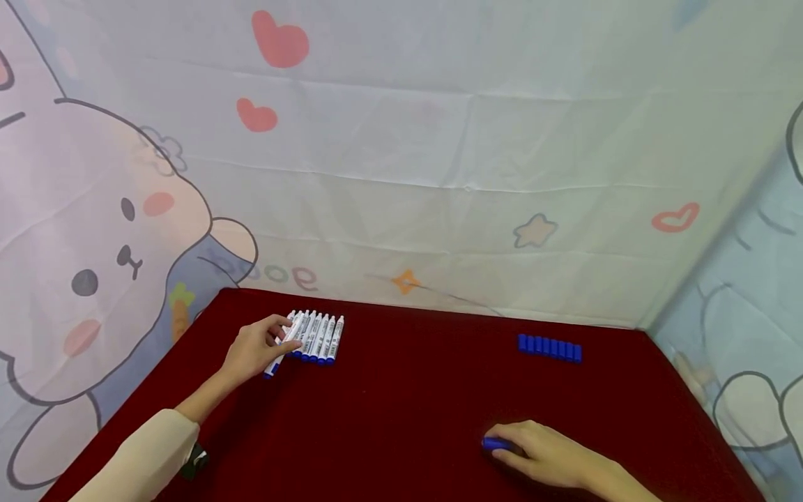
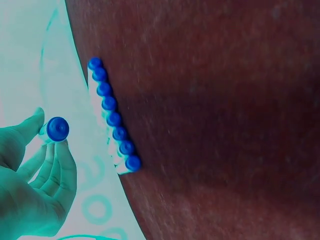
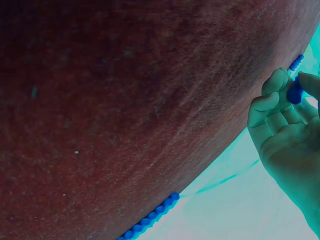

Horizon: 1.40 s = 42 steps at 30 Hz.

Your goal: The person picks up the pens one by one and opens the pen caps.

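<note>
In the head view my left hand (image 1: 252,351) pinches a white marker (image 1: 273,366) with a blue end, beside a row of several white markers (image 1: 318,338). The left wrist view shows the held marker's round blue end (image 2: 58,129) between thumb and fingertips of the left hand (image 2: 42,190), apart from the row of blue-ended markers (image 2: 114,119). My right hand (image 1: 548,454) holds a blue marker cap (image 1: 495,443) low over the near right of the table. In the right wrist view that cap (image 3: 295,91) sits between the right hand's (image 3: 285,125) thumb and fingers.
A row of several blue caps (image 1: 550,348) lies at the back right of the dark red tablecloth (image 1: 389,404). A printed cloth backdrop (image 1: 408,139) rises behind the table's back edge. Under the left sleeve (image 1: 141,453) a small dark green object (image 1: 195,461) is partly hidden.
</note>
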{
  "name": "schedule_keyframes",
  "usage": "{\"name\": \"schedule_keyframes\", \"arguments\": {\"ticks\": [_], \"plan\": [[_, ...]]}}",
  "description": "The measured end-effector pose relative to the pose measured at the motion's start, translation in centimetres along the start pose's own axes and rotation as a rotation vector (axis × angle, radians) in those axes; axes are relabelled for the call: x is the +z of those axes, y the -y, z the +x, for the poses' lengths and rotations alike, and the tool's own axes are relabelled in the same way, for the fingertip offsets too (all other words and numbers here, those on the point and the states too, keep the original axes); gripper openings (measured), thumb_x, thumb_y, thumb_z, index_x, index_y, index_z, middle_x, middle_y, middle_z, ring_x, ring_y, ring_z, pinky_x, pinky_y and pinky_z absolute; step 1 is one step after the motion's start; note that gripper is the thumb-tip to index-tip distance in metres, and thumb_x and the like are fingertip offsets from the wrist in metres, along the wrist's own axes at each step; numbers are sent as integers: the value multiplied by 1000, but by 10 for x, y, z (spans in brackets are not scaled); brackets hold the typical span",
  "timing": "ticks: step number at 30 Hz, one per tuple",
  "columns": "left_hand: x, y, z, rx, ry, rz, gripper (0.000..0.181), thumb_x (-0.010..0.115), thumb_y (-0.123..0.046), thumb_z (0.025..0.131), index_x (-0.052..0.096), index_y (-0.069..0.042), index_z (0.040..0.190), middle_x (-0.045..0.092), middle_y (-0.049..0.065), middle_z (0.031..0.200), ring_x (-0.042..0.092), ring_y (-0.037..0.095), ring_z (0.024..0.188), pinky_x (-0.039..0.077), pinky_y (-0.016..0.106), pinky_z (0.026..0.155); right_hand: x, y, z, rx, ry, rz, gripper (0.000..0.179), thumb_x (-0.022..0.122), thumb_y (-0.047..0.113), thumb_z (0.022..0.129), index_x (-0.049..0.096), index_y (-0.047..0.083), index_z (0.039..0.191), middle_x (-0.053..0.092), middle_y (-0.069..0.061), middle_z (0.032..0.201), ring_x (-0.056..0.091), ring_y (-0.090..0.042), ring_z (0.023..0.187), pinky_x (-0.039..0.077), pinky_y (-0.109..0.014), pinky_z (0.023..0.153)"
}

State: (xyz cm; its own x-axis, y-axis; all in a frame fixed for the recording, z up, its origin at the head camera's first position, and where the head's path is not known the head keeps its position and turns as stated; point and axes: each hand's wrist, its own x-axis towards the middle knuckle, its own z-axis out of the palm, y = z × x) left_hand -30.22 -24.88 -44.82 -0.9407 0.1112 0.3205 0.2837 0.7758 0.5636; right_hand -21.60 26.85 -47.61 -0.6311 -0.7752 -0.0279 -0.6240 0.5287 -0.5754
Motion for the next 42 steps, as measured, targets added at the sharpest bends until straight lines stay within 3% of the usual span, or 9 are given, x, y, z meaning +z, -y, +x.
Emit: {"name": "schedule_keyframes", "arguments": {"ticks": [10, 18, 27, 34, 42], "plan": [[-3, 27, 19, -44, -32, 62, 45, 83, -26, 86, 68, 4, 115, 70, 11, 82, 57, 15, 65, 43, 27, 57, 3, -3, -4, -14, -8, -2, 28, 49, 33, 109, 65, 17, 125, 71, 14, 114, 66, 2, 104, 58, -23, 83], [1, 40, 35, -84, 0, 64, 45, 80, -27, 89, 66, 4, 118, 70, 15, 88, 54, 16, 62, 41, 31, 51, 6, -6, -6, -19, -5, 21, 28, 48, 32, 109, 65, 17, 127, 70, 14, 114, 66, 2, 103, 58, -22, 83], [7, 62, 49, -215, 30, 94, 49, 76, -34, 92, 65, 3, 123, 69, 18, 98, 54, 20, 66, 40, 31, 51, 6, -8, -5, -43, -8, 25, 26, 48, 30, 109, 65, 17, 124, 70, 15, 110, 66, 4, 100, 57, -21, 82], [14, 71, 54, -277, 55, 96, 49, 72, -33, 95, 63, 5, 125, 69, 22, 103, 56, 22, 69, 42, 30, 54, 6, -6, -3, -44, -2, 39, 25, 48, 31, 109, 66, 18, 123, 70, 15, 111, 66, 3, 102, 57, -20, 82], [19, 78, 52, -299, 90, 100, 48, 68, -31, 98, 65, 8, 126, 71, 28, 111, 69, 31, 77, 53, 36, 56, 9, -5, 2, -51, 7, 47, 25, 48, 32, 109, 65, 20, 123, 70, 16, 109, 65, 5, 98, 56, -19, 81]]}}
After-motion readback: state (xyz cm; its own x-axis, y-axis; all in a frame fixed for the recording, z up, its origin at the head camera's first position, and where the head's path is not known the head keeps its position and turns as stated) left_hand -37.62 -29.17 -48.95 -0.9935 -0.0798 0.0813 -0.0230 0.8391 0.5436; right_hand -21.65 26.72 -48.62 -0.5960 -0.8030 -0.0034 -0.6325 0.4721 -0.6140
